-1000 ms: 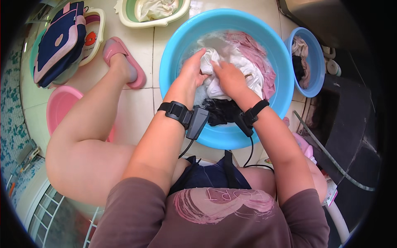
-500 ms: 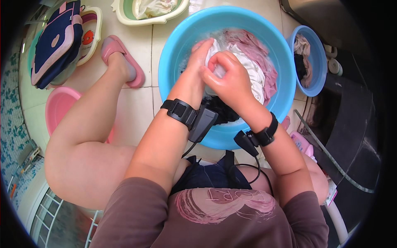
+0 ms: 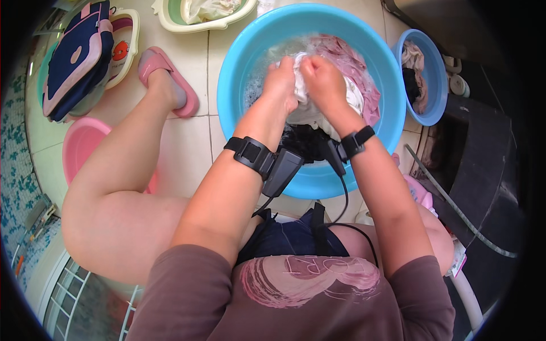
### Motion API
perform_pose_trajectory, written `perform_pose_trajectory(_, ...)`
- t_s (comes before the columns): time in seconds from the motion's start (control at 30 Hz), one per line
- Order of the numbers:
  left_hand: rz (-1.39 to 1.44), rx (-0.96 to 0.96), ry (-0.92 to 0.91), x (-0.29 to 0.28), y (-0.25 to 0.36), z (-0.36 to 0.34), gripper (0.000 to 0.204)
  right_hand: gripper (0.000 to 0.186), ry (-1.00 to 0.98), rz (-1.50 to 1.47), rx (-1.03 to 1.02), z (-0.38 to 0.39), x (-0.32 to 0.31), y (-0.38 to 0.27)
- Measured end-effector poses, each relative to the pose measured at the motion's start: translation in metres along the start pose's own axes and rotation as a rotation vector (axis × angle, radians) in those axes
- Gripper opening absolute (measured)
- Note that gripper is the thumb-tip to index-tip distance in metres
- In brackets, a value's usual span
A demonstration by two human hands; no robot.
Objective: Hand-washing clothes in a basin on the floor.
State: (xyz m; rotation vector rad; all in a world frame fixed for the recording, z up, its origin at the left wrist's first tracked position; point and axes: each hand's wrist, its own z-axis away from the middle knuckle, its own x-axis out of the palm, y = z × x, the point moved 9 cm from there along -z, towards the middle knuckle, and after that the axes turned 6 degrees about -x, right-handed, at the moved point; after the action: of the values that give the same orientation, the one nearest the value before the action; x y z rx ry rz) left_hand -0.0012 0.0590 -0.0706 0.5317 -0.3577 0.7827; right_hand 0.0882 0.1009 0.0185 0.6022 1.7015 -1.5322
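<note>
A large blue basin (image 3: 233,96) holds sudsy water with a white garment (image 3: 351,98), pink cloth (image 3: 350,57) and dark cloth (image 3: 301,145). My left hand (image 3: 278,85) and my right hand (image 3: 323,82) are both closed on the white garment near the middle of the basin, side by side, with some of the fabric bunched between them. A black strap with a small boxy device and cable sits on each forearm.
Around me are a smaller blue tub (image 3: 432,96) of clothes, a pink basin (image 3: 77,148), a green-cream basin (image 3: 227,20) holding cloth, a navy-pink bag (image 3: 79,62) on other basins, a hose (image 3: 460,210) and dark tiled ledge (image 3: 489,148). My slippered foot (image 3: 170,91) stands left.
My right hand has opened into a loose curl beside my left, then closed on the white garment farther up in the basin. My left hand has shifted slightly, still at that garment.
</note>
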Motion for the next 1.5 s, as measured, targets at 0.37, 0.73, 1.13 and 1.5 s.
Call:
perform_pose_trajectory(0.37,0.027,-0.040,0.130,-0.047,0.000,-0.030,0.044,0.022,-0.350,0.414,-0.266,0.008,0.062,0.043)
perform_pose_trajectory(0.73,0.029,-0.089,-0.201,-0.013,0.020,0.005,0.045,0.022,-0.032,-0.152,-0.202,0.017,-0.006,-0.092)
perform_pose_trajectory(1.13,0.083,-0.032,-0.069,-0.005,0.010,-0.008,0.026,0.027,0.014,-0.122,-0.063,0.029,0.002,-0.043)
perform_pose_trajectory(1.5,0.000,0.057,-0.398,0.084,0.053,0.077,0.025,0.048,0.189,0.053,0.319,0.008,-0.065,0.061)
